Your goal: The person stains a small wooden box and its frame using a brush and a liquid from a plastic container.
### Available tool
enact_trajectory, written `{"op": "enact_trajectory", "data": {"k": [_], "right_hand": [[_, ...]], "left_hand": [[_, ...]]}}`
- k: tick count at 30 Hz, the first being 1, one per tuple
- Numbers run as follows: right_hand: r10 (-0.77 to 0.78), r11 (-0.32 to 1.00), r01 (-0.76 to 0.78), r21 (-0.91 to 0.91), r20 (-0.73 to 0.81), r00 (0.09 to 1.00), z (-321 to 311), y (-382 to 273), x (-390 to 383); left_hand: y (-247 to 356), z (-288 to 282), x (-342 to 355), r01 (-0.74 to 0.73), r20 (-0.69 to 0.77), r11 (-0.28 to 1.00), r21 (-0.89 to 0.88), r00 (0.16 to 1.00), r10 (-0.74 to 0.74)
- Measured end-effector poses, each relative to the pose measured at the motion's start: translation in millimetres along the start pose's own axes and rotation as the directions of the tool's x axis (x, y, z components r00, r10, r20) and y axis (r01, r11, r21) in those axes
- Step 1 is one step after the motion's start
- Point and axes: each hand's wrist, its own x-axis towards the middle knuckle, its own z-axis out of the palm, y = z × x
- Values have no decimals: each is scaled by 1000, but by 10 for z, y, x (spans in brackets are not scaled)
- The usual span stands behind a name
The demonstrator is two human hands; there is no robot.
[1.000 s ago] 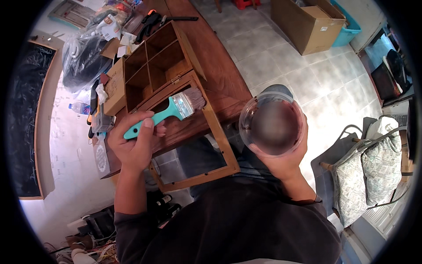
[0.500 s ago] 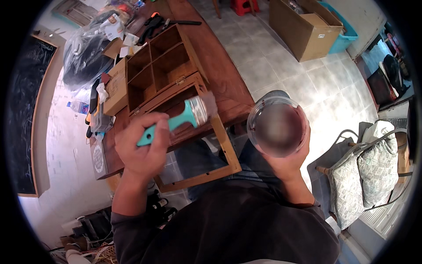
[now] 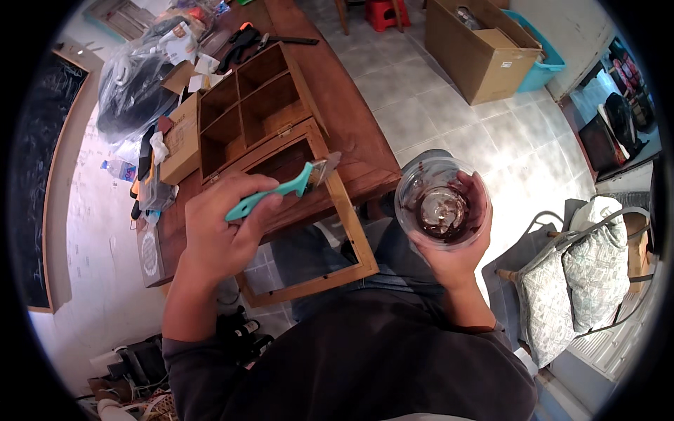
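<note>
The wooden box (image 3: 243, 116) looked brown inside, its paler hinged frame (image 3: 349, 221) seemingly not fully coated, as a brush (image 3: 288, 186) was gripped in front of the box by the left hand (image 3: 228, 210) and a cup (image 3: 407, 196) of dark liquid (image 3: 439, 228) was clasped to its right by the right hand (image 3: 456, 263).

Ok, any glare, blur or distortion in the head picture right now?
Head view: bright glare on the floor tiles, dark shadow beside the cushions, the blackboard bowed by the fisheye, the brush bristles looking soft, small highlights inside the cup.
</note>
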Motion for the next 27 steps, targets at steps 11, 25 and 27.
{"op": "enact_trajectory", "data": {"k": [11, 25, 27], "right_hand": [[-35, 998, 34, -54, -12, 999, -26, -16, -32], [5, 999, -4, -54, 17, 1000, 9, 5, -33], [-8, 997, 10, -74, 22, 1000, 12, 46, -48]], "left_hand": [[-159, -51, 22, 34, 52, 999, 2, 998, -34], [-312, 165, -8, 306, -331, 855, -418, 825, -457], [-356, 198, 46, 323, -298, 831, -453, 824, -482]]}}
